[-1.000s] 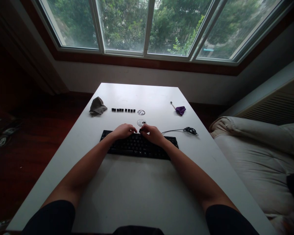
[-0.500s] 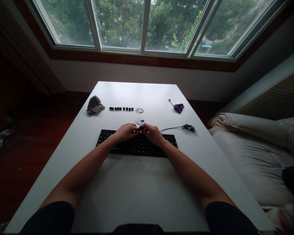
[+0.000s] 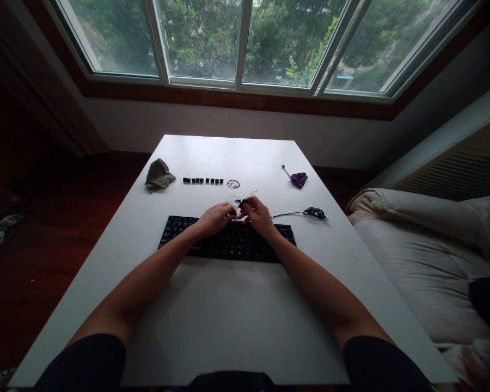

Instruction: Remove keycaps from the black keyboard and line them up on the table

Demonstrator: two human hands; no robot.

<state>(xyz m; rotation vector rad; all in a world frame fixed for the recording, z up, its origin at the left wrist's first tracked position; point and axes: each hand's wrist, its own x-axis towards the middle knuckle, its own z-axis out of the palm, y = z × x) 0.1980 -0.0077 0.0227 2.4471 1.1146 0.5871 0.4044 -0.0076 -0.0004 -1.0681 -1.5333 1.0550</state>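
Closely curled hands (image 3: pixel 215 219), right (image 3: pixel 260 216) pinching wire-pronged tool (image 3: pixel 243 203)

Looks like a room in a home, probably a living room. Shows a pale, creased, cushioned sofa (image 3: pixel 408 256) along the right side, a dark reddish wooden floor (image 3: pixel 36 305), and a plain white table (image 3: pixel 228 316) facing a wide, multi-paned window (image 3: pixel 239 54) with red-brown trim (image 3: pixel 188 95). Looks out on dense, leafy green trees (image 3: pixel 202 32).
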